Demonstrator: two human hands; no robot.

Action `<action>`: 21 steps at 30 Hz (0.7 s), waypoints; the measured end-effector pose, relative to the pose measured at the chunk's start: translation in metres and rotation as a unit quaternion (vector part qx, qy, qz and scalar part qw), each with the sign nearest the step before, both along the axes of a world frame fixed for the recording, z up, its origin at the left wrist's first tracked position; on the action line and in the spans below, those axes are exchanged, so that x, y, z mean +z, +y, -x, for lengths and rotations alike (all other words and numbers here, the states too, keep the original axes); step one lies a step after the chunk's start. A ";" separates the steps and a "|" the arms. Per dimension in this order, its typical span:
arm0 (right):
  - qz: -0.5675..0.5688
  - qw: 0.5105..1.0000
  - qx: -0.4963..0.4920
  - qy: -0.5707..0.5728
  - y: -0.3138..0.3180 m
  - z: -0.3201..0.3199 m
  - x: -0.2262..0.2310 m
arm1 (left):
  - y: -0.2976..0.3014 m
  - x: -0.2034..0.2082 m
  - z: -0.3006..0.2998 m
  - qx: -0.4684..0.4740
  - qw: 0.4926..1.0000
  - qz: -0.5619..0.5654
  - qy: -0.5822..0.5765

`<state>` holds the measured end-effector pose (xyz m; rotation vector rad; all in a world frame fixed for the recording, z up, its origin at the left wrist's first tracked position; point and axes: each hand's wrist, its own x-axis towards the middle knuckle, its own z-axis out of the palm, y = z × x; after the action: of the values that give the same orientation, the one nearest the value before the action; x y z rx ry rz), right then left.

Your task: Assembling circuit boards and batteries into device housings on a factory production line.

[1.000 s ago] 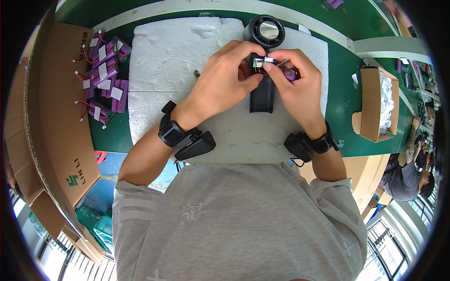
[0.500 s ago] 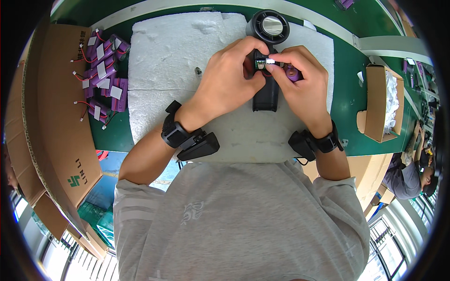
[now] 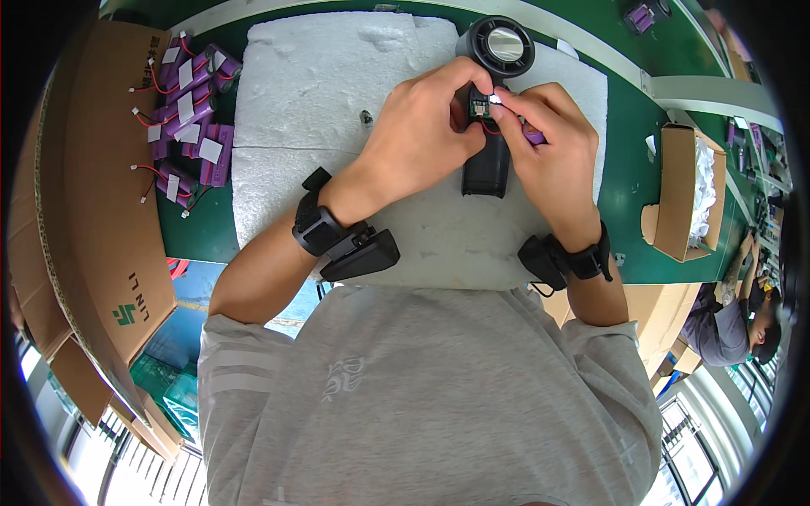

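Note:
A black handheld fan (image 3: 485, 173) lies on the white foam board (image 3: 295, 101), its round head pointing away from me. Part of its handle is uncovered, showing a small green circuit board (image 3: 481, 108). Bent around the handle's left side, my left hand (image 3: 413, 131) steadies the fan with thumb and index finger. My right hand (image 3: 558, 139) pinches a small white connector (image 3: 494, 99) at the upper edge of the circuit board; whether it is seated cannot be seen. Red wire shows just below. A purple battery (image 3: 533, 134) is partly hidden beneath my right hand.
Purple battery packs (image 3: 190, 110) with white labels and wired connectors are heaped at left on the green table (image 3: 207, 240), beside a large cardboard box (image 3: 110, 194). At right stands a small cardboard box (image 3: 675, 190) of white pieces. Another person (image 3: 726, 329) sits far right.
My right fingers have brought the white connector slightly farther up the circuit board, toward the fan head. My left hand keeps its hold on the fan. The whole view has shifted slightly.

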<state>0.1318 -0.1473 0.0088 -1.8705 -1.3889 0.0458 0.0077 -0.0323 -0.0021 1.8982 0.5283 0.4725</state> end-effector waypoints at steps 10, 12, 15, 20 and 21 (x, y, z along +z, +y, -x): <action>0.031 0.998 -0.027 0.042 0.000 -0.005 0.002 | 0.018 -0.008 -0.001 -0.072 0.995 0.000 -0.066; 0.066 0.994 -0.023 0.078 -0.001 -0.008 0.005 | 0.018 -0.007 -0.001 -0.076 0.994 -0.023 -0.073; 0.138 0.979 -0.011 0.151 -0.005 -0.013 0.011 | 0.017 -0.005 -0.001 -0.080 0.991 -0.067 -0.087; 0.202 0.914 0.121 0.331 -0.021 -0.027 0.029 | 0.020 0.000 0.000 -0.090 0.993 -0.062 -0.050; 0.196 0.897 0.155 0.364 -0.024 -0.031 0.030 | 0.020 -0.001 0.000 -0.089 0.994 -0.044 -0.046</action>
<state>0.1628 -0.1715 0.0391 -1.6338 -1.1559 1.1422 0.0080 -0.0119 -0.0035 1.9761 0.2789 0.4705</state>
